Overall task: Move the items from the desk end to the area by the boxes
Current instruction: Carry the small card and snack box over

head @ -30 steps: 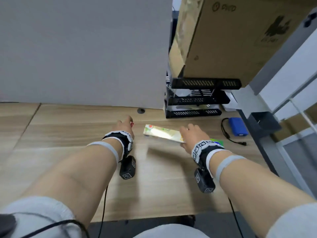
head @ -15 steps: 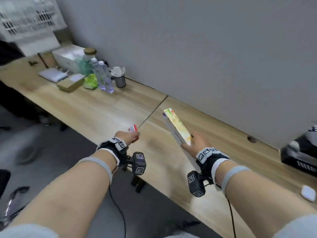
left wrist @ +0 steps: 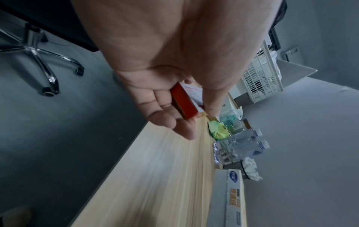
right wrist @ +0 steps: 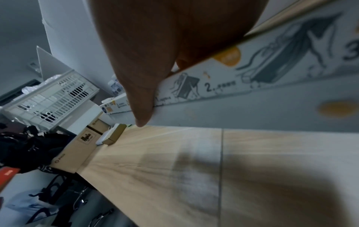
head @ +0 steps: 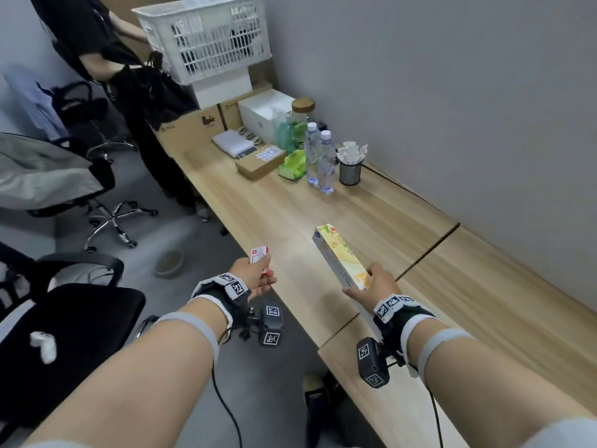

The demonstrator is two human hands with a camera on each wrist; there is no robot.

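My left hand (head: 258, 278) pinches a small red and white box (head: 259, 257) in the air, just off the front edge of the wooden desk (head: 371, 221). In the left wrist view the red box (left wrist: 184, 102) lies between thumb and fingers. My right hand (head: 371, 286) grips one end of a long yellow and white box (head: 339, 257), which points away over the desk. The right wrist view shows the long box (right wrist: 233, 79) with printed diagrams, my thumb across it. Cardboard boxes (head: 193, 124) stand at the desk's far end.
Far along the desk stand two water bottles (head: 319, 156), a mesh cup (head: 350, 171) with paper, green packets (head: 292, 163), a flat carton (head: 258, 160), white boxes and a white basket (head: 210, 40). A person in black (head: 106, 59) stands there. Office chairs (head: 80, 195) fill the left floor.
The view has swung left from the desk end with the black trays to the far end with the boxes. Both hands have carried their boxes along, lifted off the desk.
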